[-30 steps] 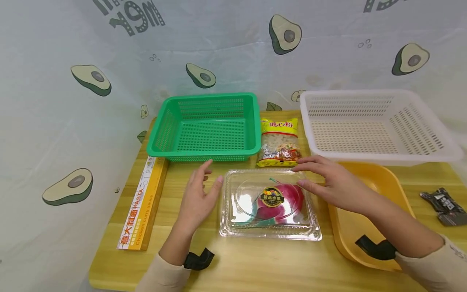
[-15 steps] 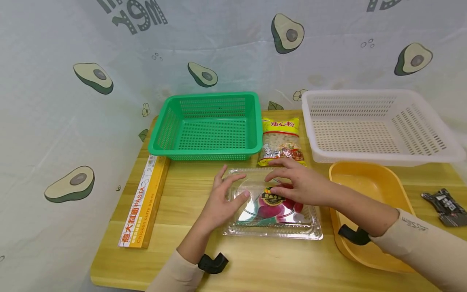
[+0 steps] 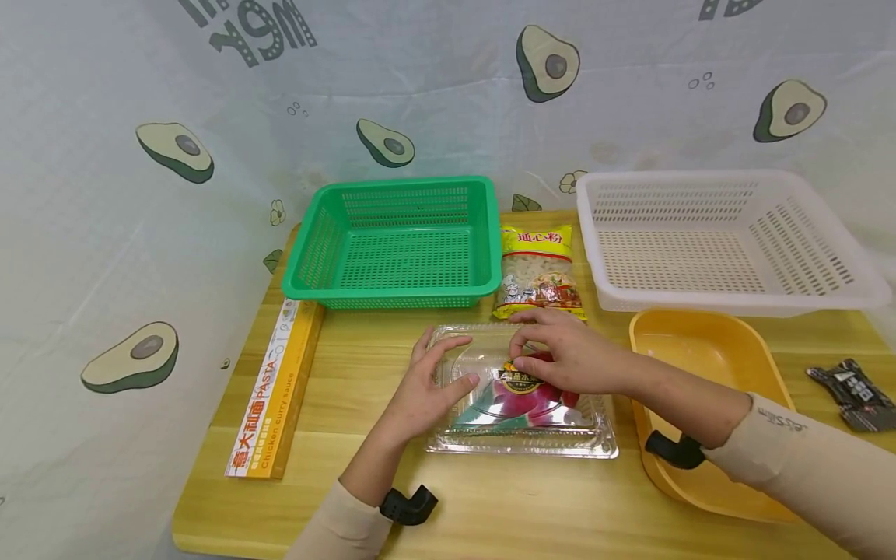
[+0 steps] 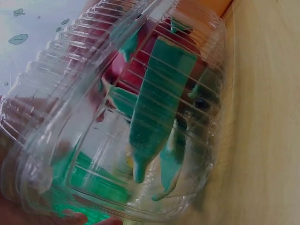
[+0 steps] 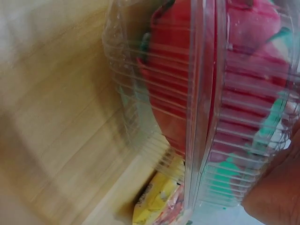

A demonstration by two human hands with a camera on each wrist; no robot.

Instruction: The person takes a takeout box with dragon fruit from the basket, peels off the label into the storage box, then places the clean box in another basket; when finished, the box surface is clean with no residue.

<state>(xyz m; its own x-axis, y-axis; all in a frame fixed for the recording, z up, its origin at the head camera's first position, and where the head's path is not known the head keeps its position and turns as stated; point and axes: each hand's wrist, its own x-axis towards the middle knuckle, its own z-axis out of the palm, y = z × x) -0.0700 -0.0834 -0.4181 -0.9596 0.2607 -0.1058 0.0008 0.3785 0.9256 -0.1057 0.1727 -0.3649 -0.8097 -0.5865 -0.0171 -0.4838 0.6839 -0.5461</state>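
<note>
A clear plastic clamshell box (image 3: pixel 525 449) lies lidded on the table, with a magenta fruit with green leafy tips (image 5: pixel 171 93) inside. A black and gold label (image 3: pixel 519 384) sits on its lid. My left hand (image 3: pixel 420 397) rests at the box's left side, fingers mostly straight and thumb over the lid. My right hand (image 3: pixel 577 358) is above the lid with bent fingers; its thumb and index tips come together at the label's upper left edge and appear to pinch it. In the left wrist view, long green leafy pieces (image 4: pixel 161 98) show through the ribbed wall.
Behind the box stand a green basket (image 3: pixel 392 295), a bag of macaroni (image 3: pixel 537 268) and a white basket (image 3: pixel 728 299). A yellow basin (image 3: pixel 700 498) lies under my right forearm. A pasta box (image 3: pixel 276 389) lies at left, a small black packet (image 3: pixel 852 395) at far right.
Both hands have moved inward onto the box, the left to its left edge, the right from its right corner to the label. The right fingers have bent together.
</note>
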